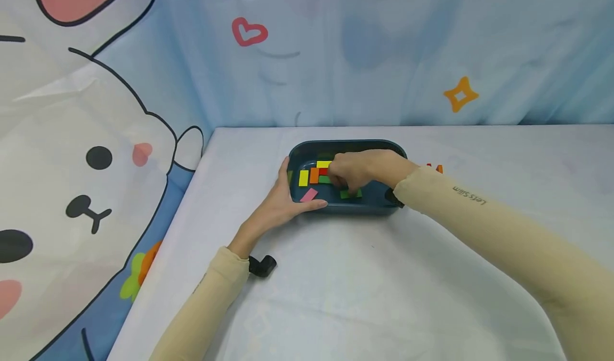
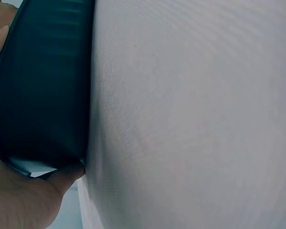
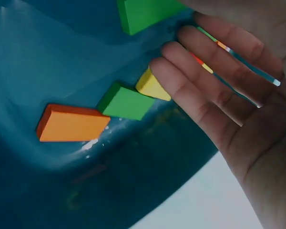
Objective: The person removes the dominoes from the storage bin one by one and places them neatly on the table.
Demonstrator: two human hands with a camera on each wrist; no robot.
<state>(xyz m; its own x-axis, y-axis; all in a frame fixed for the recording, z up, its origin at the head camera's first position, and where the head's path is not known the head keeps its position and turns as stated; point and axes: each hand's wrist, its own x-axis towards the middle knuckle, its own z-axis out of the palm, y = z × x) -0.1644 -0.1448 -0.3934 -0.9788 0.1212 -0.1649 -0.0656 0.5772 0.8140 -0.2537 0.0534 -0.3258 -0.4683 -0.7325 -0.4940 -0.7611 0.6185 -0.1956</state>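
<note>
Head view: a dark blue oval plastic tray (image 1: 307, 149) is sitting on the table covered in pale grey cloth (image 1: 364, 275), slightly past the table's middle toward twelve o'clock. The left hand (image 1: 280, 203) is gripping the tray's rim at about eight o'clock, thumb lying along the near wall and fingers curving up the left end. The right hand (image 1: 357, 170) is reaching down inside the tray from three o'clock, fingers curled over a cluster of flat coloured blocks; whether it is pinching one I cannot tell. Showing inside the tray are a yellow rectangular block (image 1: 304, 178), an orange rectangular block (image 1: 314, 175), a pink rectangular block (image 1: 309, 194) lying tilted near the front wall, and a green block (image 1: 350, 193) under the fingers. Both forearms are wearing beige sleeves. A small black device (image 1: 261, 265) is resting on the cloth beside the left wrist, at six o'clock from the tray.

Left wrist view: the tray's outer wall is filling the left side, with the thumb pressing against its lower edge and the cloth to the right.

Right wrist view: the right hand's fingers (image 3: 190, 90) are lying nearly straight and close together over the tray floor, touching a yellow wedge block (image 3: 152, 87). A green block (image 3: 125, 102) is lying just beside that wedge at eight o'clock, touching it.
</note>
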